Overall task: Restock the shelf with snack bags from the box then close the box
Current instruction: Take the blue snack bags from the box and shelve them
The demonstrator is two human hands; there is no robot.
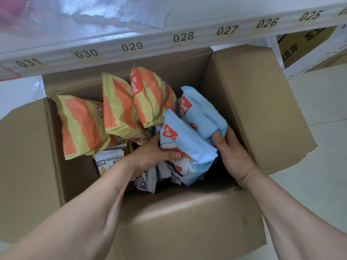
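L hand (150, 156) grips front light-blue snack bag (187, 147); R hand (231, 149) grips rear light-blue snack bag (202, 111), both inside open brown cardboard box (253, 102).

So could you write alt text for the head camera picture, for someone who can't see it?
Seen from above, a person's left hand and right hand grip two light blue snack bags inside an open cardboard box. Three orange-and-yellow bags lean at the back, below a white shelf edge numbered 025 to 031.

Left hand (150, 156) fingers hidden behind blue bag (185, 147); white packets (109, 162) mostly buried; upper-left shelf (131, 42) contents blurred.
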